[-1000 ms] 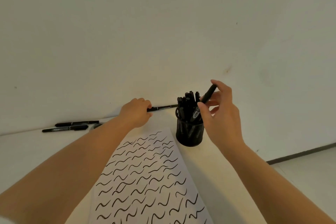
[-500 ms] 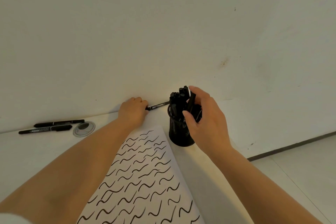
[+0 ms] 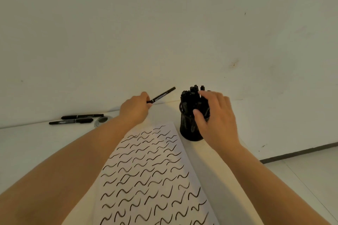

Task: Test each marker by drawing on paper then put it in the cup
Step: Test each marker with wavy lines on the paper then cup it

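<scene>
My left hand (image 3: 135, 109) grips a black marker (image 3: 162, 95) by one end; the marker tilts up to the right, off the table, near the wall. A black mesh cup (image 3: 188, 128) stands right of it, packed with several black markers (image 3: 191, 95). My right hand (image 3: 215, 115) hovers over the cup's right side with fingers spread and relaxed, thumb against the rim, holding nothing. A white sheet of paper (image 3: 153, 171) covered in black wavy strokes lies in front of the cup, between my forearms.
Two more black markers (image 3: 73, 119) lie side by side at the back left by the wall, next to a small round clear lid (image 3: 102, 120). The white table (image 3: 27, 150) meets the wall just behind the cup. Its right edge drops to the floor (image 3: 311, 170).
My right hand pushed its marker down into the cup and let go, fingers now spread. My left hand lifted the marker by the wall off the table, tilting it upward.
</scene>
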Motion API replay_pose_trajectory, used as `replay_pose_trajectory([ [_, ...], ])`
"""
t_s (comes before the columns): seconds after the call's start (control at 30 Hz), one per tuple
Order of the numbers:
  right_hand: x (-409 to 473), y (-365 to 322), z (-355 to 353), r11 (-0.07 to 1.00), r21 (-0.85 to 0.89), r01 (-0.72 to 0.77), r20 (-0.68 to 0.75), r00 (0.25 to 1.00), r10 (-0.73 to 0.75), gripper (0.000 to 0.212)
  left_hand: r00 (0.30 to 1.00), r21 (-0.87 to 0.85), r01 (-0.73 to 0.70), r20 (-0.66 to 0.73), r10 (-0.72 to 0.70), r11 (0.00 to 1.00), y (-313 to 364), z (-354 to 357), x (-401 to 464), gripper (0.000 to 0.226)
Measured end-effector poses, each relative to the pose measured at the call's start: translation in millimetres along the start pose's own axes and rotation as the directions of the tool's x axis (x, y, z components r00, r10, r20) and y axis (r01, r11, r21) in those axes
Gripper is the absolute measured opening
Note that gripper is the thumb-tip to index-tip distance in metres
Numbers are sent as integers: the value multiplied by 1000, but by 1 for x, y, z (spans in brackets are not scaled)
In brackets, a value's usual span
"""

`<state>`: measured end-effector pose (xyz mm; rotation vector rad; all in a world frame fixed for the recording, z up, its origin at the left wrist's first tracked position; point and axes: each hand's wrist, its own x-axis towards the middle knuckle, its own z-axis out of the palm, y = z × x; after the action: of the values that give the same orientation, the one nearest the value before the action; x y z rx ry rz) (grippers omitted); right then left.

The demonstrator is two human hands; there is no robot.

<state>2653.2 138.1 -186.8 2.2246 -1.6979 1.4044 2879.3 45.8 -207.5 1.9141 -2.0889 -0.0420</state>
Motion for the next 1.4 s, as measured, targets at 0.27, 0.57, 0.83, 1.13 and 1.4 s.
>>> replay_pose_trajectory([
  [0.27, -45, -51, -26, 887, 409, -214, 229, 965, 127, 12, 998, -686, 60, 27, -57, 725, 18, -33, -131, 9],
  [0.57, -128, -118, -6, 697, 612, -375, 425, 898, 111, 14, 994, -715, -17, 62, 88, 699, 18, -55, -254, 15],
  [0.83, -174, -154, 3, 633, 607, -480, 362, 877, 317, 26, 998, -436, -56, -53, 36, 898, 3, -60, -304, 12],
  [1.13, -200, -176, 8, 468, 683, -560, 322, 807, 496, 25, 850, 25, -321, -435, 299, 947, -4, -54, -327, 28],
  [1.4, -192, -166, 15, 351, 685, -639, 268, 668, 694, 27, 770, 205, -283, -533, 349, 937, -20, -44, -332, 23],
])
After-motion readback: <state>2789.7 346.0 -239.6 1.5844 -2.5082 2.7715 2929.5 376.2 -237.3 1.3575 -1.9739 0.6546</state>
